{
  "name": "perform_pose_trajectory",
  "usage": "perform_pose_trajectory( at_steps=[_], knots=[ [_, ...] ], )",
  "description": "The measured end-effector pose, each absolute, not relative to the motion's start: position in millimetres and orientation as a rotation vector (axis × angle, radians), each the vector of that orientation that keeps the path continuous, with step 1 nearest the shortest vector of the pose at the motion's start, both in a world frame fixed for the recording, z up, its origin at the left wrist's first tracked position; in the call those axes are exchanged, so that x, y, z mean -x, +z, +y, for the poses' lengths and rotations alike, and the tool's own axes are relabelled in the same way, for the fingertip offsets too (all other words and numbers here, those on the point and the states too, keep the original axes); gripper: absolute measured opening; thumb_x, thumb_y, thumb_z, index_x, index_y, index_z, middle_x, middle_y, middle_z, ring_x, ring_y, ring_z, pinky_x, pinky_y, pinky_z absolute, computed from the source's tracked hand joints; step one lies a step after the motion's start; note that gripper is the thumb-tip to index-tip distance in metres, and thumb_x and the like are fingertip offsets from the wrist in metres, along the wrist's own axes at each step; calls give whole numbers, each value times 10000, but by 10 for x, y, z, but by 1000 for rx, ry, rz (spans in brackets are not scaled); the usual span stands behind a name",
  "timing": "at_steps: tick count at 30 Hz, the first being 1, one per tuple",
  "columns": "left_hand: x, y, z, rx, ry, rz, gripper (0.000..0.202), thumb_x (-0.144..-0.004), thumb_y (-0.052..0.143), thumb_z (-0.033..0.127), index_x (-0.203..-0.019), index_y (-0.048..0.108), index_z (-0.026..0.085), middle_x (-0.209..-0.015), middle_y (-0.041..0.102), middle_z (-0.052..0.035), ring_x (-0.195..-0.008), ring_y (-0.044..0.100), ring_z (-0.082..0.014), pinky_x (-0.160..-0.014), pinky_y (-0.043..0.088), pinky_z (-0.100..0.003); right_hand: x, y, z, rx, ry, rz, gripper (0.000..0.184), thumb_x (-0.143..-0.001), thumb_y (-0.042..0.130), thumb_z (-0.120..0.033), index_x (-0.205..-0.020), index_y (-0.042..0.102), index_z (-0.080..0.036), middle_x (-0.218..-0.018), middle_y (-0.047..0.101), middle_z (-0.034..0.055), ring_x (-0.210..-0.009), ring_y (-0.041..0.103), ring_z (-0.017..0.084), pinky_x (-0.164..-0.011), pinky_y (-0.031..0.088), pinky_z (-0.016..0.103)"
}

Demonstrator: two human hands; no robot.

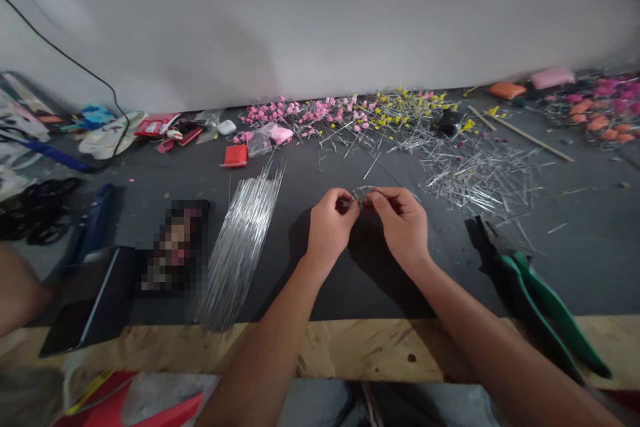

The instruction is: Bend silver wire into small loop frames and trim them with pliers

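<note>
In the middle of the dark table, my left hand (331, 225) and my right hand (407, 227) face each other with bent, closed fingers. A thin silver wire (369, 187) arcs between their fingertips, and both hands pinch it. Its ends are hidden by the fingers. To the left of my hands lies a long bundle of straight silver wires (243, 233). A loose heap of shorter cut wires (470, 177) spreads beyond my right hand. Pliers with green handles (535, 293) rest beside my right forearm, their dark jaws pointing away from me.
Along the wall lie wire stems with pink tips (300, 113) and yellow tips (400, 107). A red square packet (235, 155) sits nearer. To the left are a pixelated phone (175, 247), a dark box-like object (90, 297) and part of another person's arm (20, 290).
</note>
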State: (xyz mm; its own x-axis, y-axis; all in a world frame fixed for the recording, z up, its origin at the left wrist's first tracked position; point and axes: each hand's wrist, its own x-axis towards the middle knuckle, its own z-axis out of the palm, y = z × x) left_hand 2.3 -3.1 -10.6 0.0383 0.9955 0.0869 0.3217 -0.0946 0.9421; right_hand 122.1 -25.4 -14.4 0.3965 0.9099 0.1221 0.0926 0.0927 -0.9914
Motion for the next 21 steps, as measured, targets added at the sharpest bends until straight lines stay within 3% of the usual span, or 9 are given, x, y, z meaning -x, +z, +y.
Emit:
perform_pose_trajectory(
  at_steps=[5,16,21],
  knots=[
    [-36,-104,41,-1102,1116,1138,266,-692,626,207,-934,525,166,-798,603,-22,-695,586,-121,-663,488,-277,-1229,-166,-211,1217,959,-892,177,-762,592,-361,-875,568,-228,-774,666,10,-712,648,164,-662,547,344],
    [-29,-65,61,-989,1143,1008,293,-675,653,197,-950,557,160,-813,602,-21,-742,582,-119,-717,499,-302,-1273,-175,-164,1058,1163,-698,149,-795,553,-352,-785,486,-219,-811,672,9,-686,661,155,-657,553,353],
    [-23,-63,58,-983,1156,981,317,-666,659,193,-960,543,172,-794,602,-3,-694,583,-103,-727,492,-303,-1269,-145,-164,1069,1169,-721,155,-756,597,-319,-833,497,-231,-754,658,-21,-662,655,151,-640,550,335]
  ],
)
